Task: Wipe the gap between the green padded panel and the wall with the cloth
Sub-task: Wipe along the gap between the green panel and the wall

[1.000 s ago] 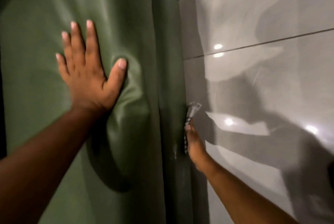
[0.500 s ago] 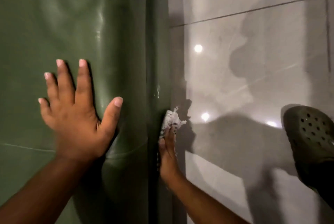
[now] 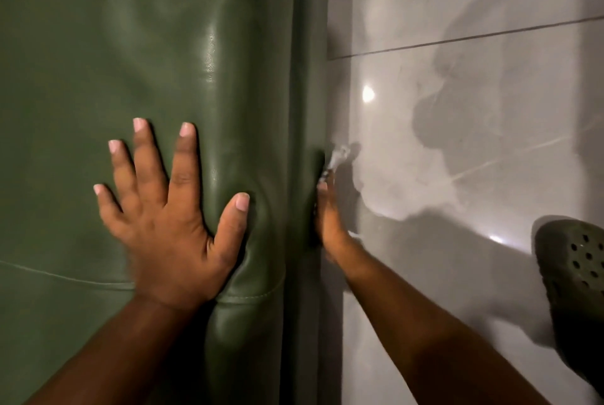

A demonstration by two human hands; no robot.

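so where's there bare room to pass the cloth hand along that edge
Free: the seam strip above the cloth, between the green padded panel and the tiled wall, up to the grout line. Also open wall right of the right hand. Crowded: lower right, where a perforated shoe intrudes, and the panel face under the left hand.

Glossy grey tiled surface [image 3: 457, 28] is filling the right half of the view, reflecting small bright light spots and carrying dark shadows. One thin grout line is crossing it near the top. A dark perforated clog [image 3: 575, 280] is resting on it at the lower right edge. The green padded panel [image 3: 130, 45] is butting against its left border.
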